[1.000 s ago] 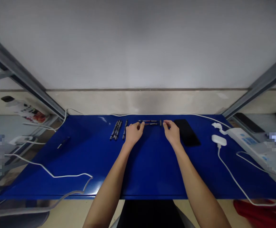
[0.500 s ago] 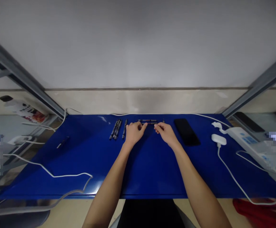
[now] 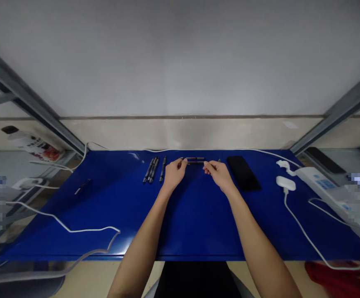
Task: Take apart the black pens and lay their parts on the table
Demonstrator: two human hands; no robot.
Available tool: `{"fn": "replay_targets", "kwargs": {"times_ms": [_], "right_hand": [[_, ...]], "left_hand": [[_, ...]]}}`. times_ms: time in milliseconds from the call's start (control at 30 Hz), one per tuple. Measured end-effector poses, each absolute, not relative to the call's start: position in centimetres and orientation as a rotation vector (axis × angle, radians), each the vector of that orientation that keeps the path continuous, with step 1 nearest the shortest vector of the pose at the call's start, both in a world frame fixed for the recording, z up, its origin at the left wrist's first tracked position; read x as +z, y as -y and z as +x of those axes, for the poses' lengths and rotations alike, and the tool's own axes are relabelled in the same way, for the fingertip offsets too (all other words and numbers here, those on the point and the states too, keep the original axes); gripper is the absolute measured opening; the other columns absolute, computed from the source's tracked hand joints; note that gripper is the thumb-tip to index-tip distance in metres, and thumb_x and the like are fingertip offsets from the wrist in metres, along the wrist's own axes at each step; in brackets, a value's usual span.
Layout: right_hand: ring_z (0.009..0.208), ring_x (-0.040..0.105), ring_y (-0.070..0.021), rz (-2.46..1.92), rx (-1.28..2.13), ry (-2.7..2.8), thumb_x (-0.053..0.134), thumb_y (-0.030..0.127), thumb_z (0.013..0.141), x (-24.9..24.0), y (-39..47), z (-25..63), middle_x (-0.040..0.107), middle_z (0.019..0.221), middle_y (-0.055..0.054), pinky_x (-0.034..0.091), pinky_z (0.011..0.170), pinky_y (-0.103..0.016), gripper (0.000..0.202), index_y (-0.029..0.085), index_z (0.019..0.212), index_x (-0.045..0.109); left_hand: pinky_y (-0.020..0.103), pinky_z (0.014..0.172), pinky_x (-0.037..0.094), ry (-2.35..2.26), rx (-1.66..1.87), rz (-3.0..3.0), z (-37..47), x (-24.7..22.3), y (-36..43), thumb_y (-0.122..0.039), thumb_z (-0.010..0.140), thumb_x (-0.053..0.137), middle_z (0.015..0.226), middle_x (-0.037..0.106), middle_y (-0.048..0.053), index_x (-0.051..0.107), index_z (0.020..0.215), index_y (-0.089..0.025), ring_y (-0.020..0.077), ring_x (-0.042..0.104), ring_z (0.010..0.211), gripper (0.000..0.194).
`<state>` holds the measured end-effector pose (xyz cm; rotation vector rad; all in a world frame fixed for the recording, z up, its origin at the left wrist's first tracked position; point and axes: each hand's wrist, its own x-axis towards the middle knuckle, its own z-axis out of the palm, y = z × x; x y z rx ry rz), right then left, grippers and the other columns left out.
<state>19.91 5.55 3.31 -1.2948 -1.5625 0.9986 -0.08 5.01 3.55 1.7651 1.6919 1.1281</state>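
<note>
Left hand [image 3: 174,173] and right hand [image 3: 220,173] fingers each pinch an end of the front pen [image 3: 195,163]; a slip could knock the back pen [image 3: 196,158] at 12 o'clock

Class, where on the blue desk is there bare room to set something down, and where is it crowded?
The blue desk is bare between left forearm and right forearm, and between the pen cluster and the dark pen-like item. Crowded: the back middle, with left hand, right hand and pens close together, phone to their right.

Dim, soft light — one white glare on the blue tabletop [image 3: 198,219], outer edges stretched.
</note>
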Motion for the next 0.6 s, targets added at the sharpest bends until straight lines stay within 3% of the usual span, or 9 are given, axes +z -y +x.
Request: {"fn": "replay_targets", "kwargs": {"times_ms": [133,267,333,500,600], "right_hand": [[0.072,0.064,-0.0181,-1.255,1.026,1.577,0.065,0.046,0.082,3.43,-5.56,19.86,0.070,0.077,-0.004,0.046,0.067,-0.029,0.027,0.020,0.086,0.070],[0.051,0.054,-0.0153,-1.379,0.992,1.613,0.050,0.056,0.089,3.87,-5.23,19.81,0.059,0.053,-0.001,0.039,0.055,-0.029,0.048,0.019,0.063,0.064],[0.048,0.051,-0.0147,-1.399,0.976,1.622,0.048,0.057,0.090,3.93,-5.18,19.77,0.056,0.050,-0.001,0.037,0.052,-0.028,0.050,0.019,0.059,0.061],[0.071,0.063,-0.0181,-1.249,0.970,1.568,0.065,0.046,0.080,3.33,-5.52,19.58,0.068,0.077,-0.004,0.046,0.067,-0.030,0.026,0.020,0.082,0.066],[0.068,0.062,-0.0176,-1.245,1.000,1.524,0.063,0.049,0.082,3.11,-5.61,19.57,0.067,0.076,-0.004,0.046,0.063,-0.029,0.029,0.020,0.085,0.066]], "left_hand": [[0.025,0.055,0.024,-1.716,1.148,1.718,-0.39,3.40,-5.26,-0.050,0.094,0.040,0.054,0.039,-0.004,0.038,0.060,-0.019,0.0104,0.036,0.053,0.046],[0.025,0.055,0.024,-1.720,1.156,1.701,-0.44,3.28,-5.41,-0.050,0.094,0.041,0.053,0.036,-0.004,0.037,0.059,-0.019,0.0103,0.035,0.053,0.046],[0.026,0.054,0.024,-1.715,1.155,1.701,-0.39,3.26,-5.41,-0.051,0.093,0.042,0.054,0.036,-0.004,0.037,0.059,-0.019,0.0103,0.035,0.053,0.047],[0.026,0.054,0.023,-1.734,1.156,1.683,-0.33,3.35,-5.34,-0.051,0.093,0.041,0.054,0.036,-0.004,0.036,0.059,-0.020,0.0106,0.036,0.054,0.047],[0.026,0.053,0.023,-1.725,1.135,1.677,-0.30,3.46,-5.31,-0.052,0.093,0.041,0.054,0.037,-0.003,0.036,0.059,-0.020,0.0108,0.037,0.053,0.048]]}}
